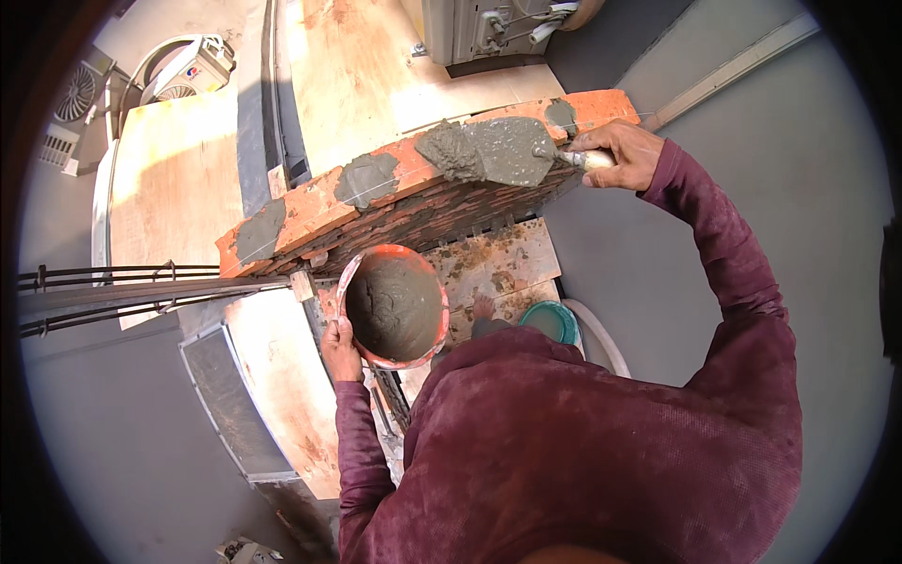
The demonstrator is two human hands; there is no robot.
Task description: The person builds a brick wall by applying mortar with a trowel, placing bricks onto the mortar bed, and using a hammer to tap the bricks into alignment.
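Note:
My right hand [622,155] is closed round the pale handle of a trowel [515,150], whose blade is coated with wet grey mortar. The blade lies over the top of a brick wall [315,211], with a heap of mortar [451,150] at its left end. Separate mortar patches [367,180] sit on the orange bricks along the wall's top. At the left, my left hand [340,351] grips the rim of an orange bucket [443,324] holding grey mortar [395,305]. The bucket is in front of the wall; what supports it from below is hidden.
Steel bars [122,289] stick out at the left end of the wall. Behind it lie plywood sheets [352,75] and an outdoor air-conditioner unit [470,33]. A teal bucket [554,321] stands near my foot [484,308]. A grey wall [742,188] rises at the right.

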